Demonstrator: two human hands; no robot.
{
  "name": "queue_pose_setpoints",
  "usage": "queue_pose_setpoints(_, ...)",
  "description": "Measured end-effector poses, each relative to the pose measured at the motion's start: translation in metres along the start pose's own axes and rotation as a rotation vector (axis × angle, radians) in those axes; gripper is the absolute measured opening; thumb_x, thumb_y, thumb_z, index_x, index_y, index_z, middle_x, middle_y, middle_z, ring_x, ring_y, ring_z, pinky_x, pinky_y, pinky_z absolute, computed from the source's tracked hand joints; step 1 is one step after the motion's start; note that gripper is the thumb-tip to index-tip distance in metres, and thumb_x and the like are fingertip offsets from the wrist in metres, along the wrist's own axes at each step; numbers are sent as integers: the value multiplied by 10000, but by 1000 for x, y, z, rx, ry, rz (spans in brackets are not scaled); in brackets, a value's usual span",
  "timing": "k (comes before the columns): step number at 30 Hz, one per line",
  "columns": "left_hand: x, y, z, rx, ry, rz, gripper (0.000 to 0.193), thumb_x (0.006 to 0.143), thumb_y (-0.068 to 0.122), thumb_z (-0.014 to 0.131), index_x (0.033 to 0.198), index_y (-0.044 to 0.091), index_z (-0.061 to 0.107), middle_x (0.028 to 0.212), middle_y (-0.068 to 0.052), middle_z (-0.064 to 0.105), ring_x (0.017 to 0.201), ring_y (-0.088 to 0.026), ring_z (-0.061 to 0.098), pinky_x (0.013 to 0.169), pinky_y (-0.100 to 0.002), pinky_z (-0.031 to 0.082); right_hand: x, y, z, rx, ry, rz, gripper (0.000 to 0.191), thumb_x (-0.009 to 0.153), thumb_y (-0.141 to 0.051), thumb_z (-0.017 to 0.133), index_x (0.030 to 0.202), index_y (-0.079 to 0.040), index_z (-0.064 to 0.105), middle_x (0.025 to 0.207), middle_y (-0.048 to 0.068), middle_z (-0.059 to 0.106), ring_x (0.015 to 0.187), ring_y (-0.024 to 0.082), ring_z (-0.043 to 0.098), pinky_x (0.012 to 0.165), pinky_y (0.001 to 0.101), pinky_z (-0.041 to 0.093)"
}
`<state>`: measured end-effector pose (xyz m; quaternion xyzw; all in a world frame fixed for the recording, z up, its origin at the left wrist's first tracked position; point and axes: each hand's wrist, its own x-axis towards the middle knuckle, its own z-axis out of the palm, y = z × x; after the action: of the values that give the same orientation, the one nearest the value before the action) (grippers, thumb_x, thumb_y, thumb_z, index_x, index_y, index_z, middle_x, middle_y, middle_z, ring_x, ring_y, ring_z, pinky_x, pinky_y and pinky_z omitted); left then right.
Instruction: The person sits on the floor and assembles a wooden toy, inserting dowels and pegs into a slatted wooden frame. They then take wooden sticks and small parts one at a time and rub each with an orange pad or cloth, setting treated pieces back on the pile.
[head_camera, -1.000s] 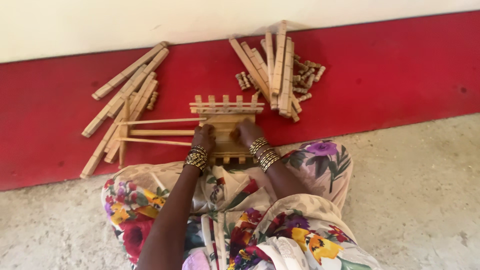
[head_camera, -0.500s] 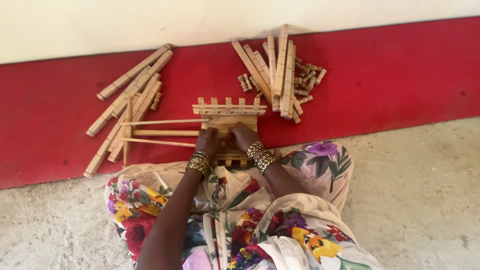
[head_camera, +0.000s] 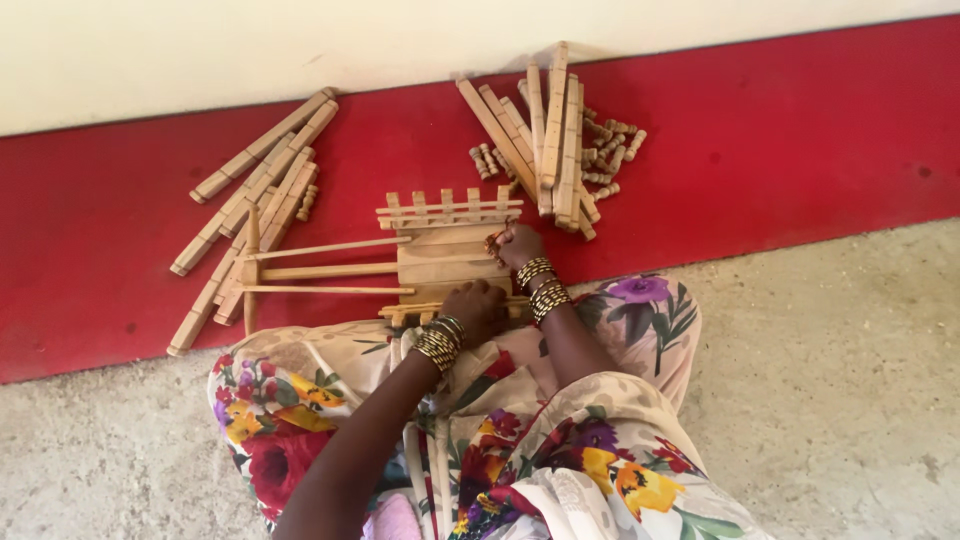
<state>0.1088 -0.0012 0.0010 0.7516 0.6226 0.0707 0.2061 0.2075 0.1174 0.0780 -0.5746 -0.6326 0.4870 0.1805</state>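
Near the middle of the frame, a small wooden frame assembly (head_camera: 445, 258) lies on the red floor strip (head_camera: 800, 130), made of flat slats with a notched rail along its upper edge and another along its lower edge. Three thin wooden rods (head_camera: 320, 270) run out of its left side toward a short upright crosspiece.

The left hand (head_camera: 478, 308) rests on the lower right corner of the assembly, just above the person's lap. Its fingers are curled together and pressed down on the lower notched rail; whether they close around anything cannot be told, since the knuckles hide the fingertips.

The right hand (head_camera: 515, 245) sits at the assembly's right edge, a little higher in the frame. Its fingers are bunched close together, the tips pinched on a small piece at the right end of the slats; the piece itself is too small to make out.

Both wrists carry stacks of gold-and-dark bangles (head_camera: 543, 290).

In the upper left lies a slanted pile of long wooden bars (head_camera: 255, 195). In the upper middle, a second pile of bars (head_camera: 545, 135) lies fanned out, with small turned wooden pegs (head_camera: 610, 150) scattered just to its right. A floral dress (head_camera: 560, 440) fills the lower centre, over grey concrete floor (head_camera: 850, 380).
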Motion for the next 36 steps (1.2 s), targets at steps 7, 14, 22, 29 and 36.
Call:
queue_pose_setpoints(7, -11, -12, 5, 149, 300, 43, 276, 919, 371, 678, 1106, 169, 652, 1049, -95, 678, 1016, -299, 667, 812, -488, 543, 9, 8, -8, 208, -151, -107, 208, 773, 55, 769, 979, 80, 774, 844, 131, 775, 735, 200, 745, 629, 328, 612)
queue_pose_setpoints(14, -30, -17, -57, 84, 589, 131, 110, 909, 240, 701, 1000, 181, 682, 925, -44, 730, 865, -245, 702, 772, -437, 558, 18, 11, -13, 788, -310, -86, 195, 842, 73, 707, 1033, 67, 743, 960, 151, 771, 801, 227, 756, 736, 367, 666)
queue_pose_setpoints(22, -45, -14, -104, 59, 898, 243, 82, 945, 166, 744, 880, 148, 697, 707, -21, 727, 567, -124, 675, 492, -305, 527, 20, 5, -25, 782, -97, -255, 281, 899, 21, 685, 1173, -31, 709, 1102, 81, 758, 946, 186, 725, 768, 351, 646)
queue_pose_setpoints(29, -84, -21, -138, 77, 1006, 218, 103, 956, 164, 798, 892, 129, 725, 672, 9, 717, 512, -53, 625, 406, -255, 453, -9, -23, -35, 946, -144, -498, 375, 921, 14, 703, 1294, 8, 661, 1180, 131, 746, 1020, 203, 729, 829, 337, 657)
queue_pose_setpoints(36, -141, -2, -189, -84, 976, 223, 211, 851, 280, 854, 923, 133, 722, 804, 6, 760, 614, -93, 677, 535, -291, 506, -56, -62, -30, 854, -141, -767, 276, 967, 37, 671, 1241, 2, 678, 1249, 98, 678, 1034, 198, 719, 850, 340, 663)
